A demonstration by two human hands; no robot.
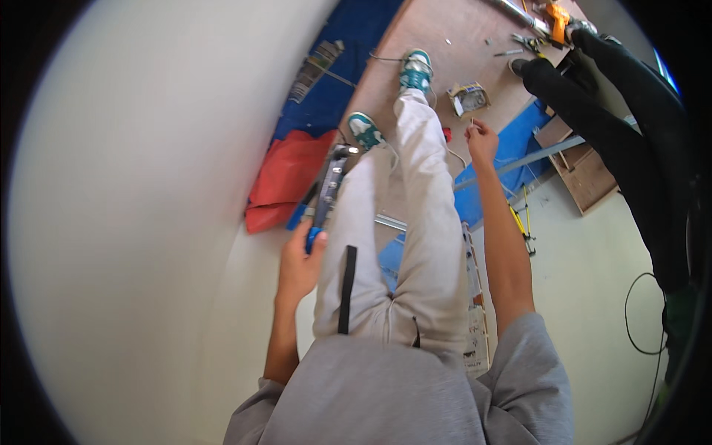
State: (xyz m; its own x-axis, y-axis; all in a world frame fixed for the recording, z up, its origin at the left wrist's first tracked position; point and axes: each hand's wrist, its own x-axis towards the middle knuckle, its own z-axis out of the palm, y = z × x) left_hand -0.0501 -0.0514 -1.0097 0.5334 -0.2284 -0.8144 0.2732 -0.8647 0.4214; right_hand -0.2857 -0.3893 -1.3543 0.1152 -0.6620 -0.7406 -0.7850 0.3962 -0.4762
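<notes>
The left hand (299, 261) has its fingers wrapped round a blue-handled dark tool (327, 191) extending beyond them; red sheeting (288, 172) lies ahead to their left. Farther out, the right hand (482, 141) pinches a tiny pale piece (472, 121) between its fingertips, an open box (455, 102) just beyond them.

No wording can be read: marks, possibly print, on a sheet (317, 70) over the blue covering (356, 30) and on paper (476, 360) beside the right leg (437, 289) are too small.
</notes>
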